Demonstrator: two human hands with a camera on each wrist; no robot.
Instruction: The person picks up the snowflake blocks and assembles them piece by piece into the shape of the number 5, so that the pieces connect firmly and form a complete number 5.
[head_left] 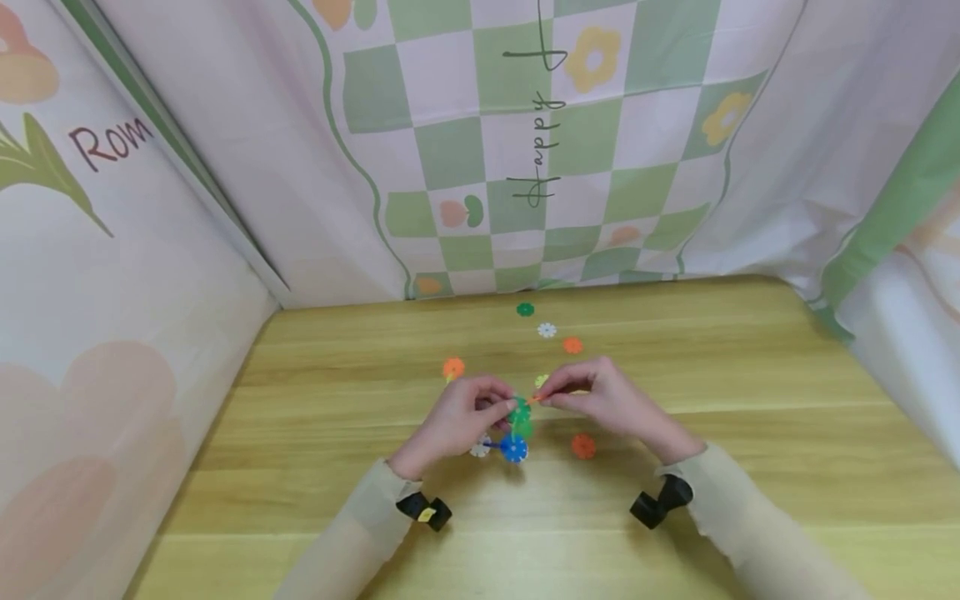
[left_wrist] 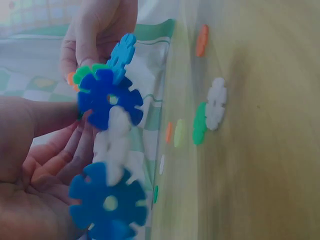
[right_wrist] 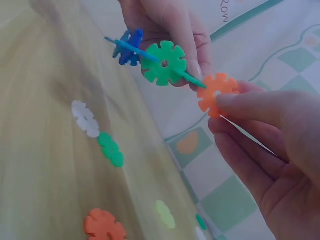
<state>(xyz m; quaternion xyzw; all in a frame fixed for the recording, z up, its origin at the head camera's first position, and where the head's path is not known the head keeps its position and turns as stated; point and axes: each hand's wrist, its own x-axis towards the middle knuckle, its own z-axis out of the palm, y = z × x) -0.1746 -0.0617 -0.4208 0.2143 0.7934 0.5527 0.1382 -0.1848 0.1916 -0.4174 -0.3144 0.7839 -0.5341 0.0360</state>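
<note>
My left hand (head_left: 467,415) holds a chain of slotted plastic flower discs above the table. In the left wrist view the chain includes a dark blue disc (left_wrist: 90,107), a light blue disc (left_wrist: 121,56), a white one (left_wrist: 118,142) and a lower blue one (left_wrist: 107,200). Its green disc (right_wrist: 165,63) shows in the right wrist view, beside the left fingers. Between thumb and fingers, my right hand (head_left: 603,398) pinches an orange disc (right_wrist: 219,90). This orange disc meets the edge of a green disc (right_wrist: 190,78) seen edge-on at the chain's end.
Loose discs lie on the wooden table (head_left: 300,433): an orange one (head_left: 583,446) near the right forearm, another orange one (head_left: 453,367) beyond the left hand. Farther back are a green disc (head_left: 525,309), a white disc (head_left: 547,330) and an orange disc (head_left: 573,345). Patterned curtains (head_left: 517,150) border the table.
</note>
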